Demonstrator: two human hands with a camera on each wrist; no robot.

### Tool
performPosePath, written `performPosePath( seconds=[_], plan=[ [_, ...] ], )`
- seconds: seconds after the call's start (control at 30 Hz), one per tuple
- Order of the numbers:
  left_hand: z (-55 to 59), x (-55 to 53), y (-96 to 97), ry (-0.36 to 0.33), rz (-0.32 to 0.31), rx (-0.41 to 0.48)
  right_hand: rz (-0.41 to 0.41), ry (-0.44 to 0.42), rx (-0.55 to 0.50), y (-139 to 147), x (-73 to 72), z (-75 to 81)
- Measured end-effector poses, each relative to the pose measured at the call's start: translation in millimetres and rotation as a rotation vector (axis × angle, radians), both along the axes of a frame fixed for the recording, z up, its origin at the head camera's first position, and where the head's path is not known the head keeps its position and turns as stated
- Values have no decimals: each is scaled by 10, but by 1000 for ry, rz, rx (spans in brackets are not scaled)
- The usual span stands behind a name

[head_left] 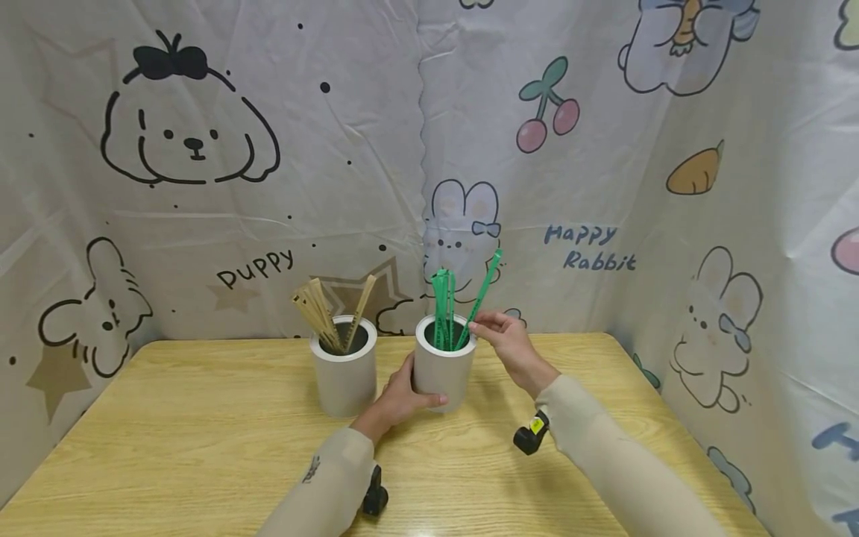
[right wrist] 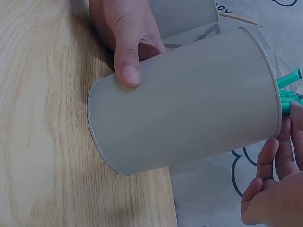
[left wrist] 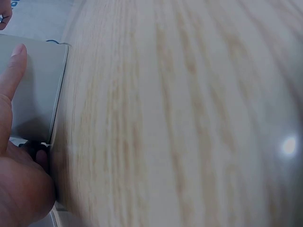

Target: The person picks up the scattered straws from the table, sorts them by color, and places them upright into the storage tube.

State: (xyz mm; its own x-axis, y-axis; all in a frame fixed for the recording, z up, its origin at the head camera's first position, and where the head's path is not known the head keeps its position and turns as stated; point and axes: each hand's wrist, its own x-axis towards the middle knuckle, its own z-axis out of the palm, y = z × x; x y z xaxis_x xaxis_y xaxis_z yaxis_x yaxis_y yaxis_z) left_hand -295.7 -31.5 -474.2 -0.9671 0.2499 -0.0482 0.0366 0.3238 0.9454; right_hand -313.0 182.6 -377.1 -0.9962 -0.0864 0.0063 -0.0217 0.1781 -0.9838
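Note:
My left hand (head_left: 399,401) grips the lower part of a white cylindrical cup (head_left: 441,379), its thumb lying across the front wall. Several slim green sticks with dark print (head_left: 441,309) stand bunched in that cup. One green stick (head_left: 486,285) leans out to the right, apart from the bunch. At the cup's right rim my right hand (head_left: 511,349) pinches this leaning stick between thumb and fingers. In the right wrist view, the fingertips (right wrist: 269,147) are right at the rim; part of the hand is out of frame.
A matching white cup (head_left: 345,382) stands just left, holding several tan sticks (head_left: 315,309). Both cups are near the back of the wooden table (head_left: 221,432). A cloth with cartoon drawings (head_left: 362,149) hangs behind and at the sides.

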Motion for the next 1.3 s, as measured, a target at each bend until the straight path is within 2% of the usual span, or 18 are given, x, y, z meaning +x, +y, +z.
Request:
performPosePath(
  seconds=[0.2, 0.43, 0.83, 1.13, 1.3],
  plan=[
    [10, 15, 0, 2, -2, -15, 20, 24, 66, 3, -8, 0],
    [39, 28, -5, -1, 1, -11, 44, 98, 160, -24, -23, 29],
    [21, 14, 6, -11, 11, -3, 28, 218, 280, -91, -25, 82],
    [6, -4, 7, 6, 7, 7, 28, 197, 279, -102, -29, 104],
    [20, -4, 2, -10, 6, 11, 28, 172, 274, -91, -30, 110]
  ],
)
